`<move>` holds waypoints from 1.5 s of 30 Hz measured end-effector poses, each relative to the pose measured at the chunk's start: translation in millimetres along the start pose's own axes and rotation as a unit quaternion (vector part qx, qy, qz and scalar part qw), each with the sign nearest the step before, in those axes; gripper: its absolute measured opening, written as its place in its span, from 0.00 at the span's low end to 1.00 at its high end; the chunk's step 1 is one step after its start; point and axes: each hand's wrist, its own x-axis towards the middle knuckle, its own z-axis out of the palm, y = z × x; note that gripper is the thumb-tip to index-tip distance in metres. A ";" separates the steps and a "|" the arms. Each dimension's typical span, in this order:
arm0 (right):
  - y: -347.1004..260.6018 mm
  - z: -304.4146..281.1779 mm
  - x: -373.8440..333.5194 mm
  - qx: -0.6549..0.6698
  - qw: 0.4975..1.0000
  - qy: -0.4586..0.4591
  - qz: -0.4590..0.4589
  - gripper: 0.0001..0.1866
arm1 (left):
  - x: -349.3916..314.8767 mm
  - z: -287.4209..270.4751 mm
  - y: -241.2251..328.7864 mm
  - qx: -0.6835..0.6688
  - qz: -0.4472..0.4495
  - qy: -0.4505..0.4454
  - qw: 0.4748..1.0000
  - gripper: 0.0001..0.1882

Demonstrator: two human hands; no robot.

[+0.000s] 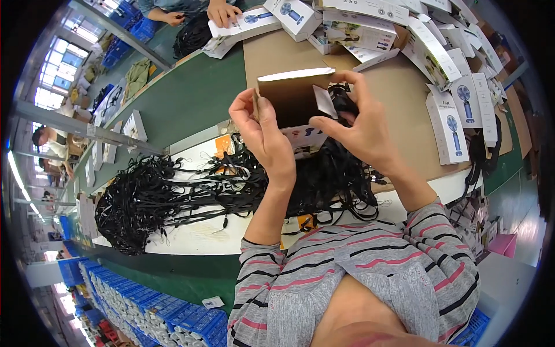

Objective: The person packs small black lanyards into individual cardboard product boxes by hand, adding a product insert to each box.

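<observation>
An open cardboard box, brown inside and white with printed pictures outside, is held up in front of me, its mouth facing me. My left hand pinches the flap on the box's left side between thumb and fingers. My right hand is curled at the box's right side, beside a small white flap. A bunched black cord sits between its thumb and fingers; its far end is hidden. Below the box lies a tangled pile of black cords.
More black cords spread left across the white table top. Printed fan boxes are heaped at the far right on a cardboard sheet. Across the green bench, another person's hand touches a box. Blue crates stand lower left.
</observation>
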 end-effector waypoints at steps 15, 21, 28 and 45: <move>53.7 -1.3 4.3 0.574 0.723 -0.153 0.353 0.11 | 2.0 -36.4 14.9 0.260 0.231 -0.144 0.926 0.17; 61.0 -6.1 9.9 0.495 0.784 -0.165 0.336 0.11 | 21.9 -49.2 20.7 0.309 0.124 -0.130 0.934 0.24; -10.7 -51.5 71.8 0.613 0.743 -0.197 0.181 0.13 | 21.1 -43.7 26.2 0.278 0.029 -0.126 0.952 0.22; -12.3 -10.8 80.0 -0.003 0.944 -0.209 -0.255 0.10 | 20.6 -43.6 14.4 0.229 0.044 -0.105 0.967 0.18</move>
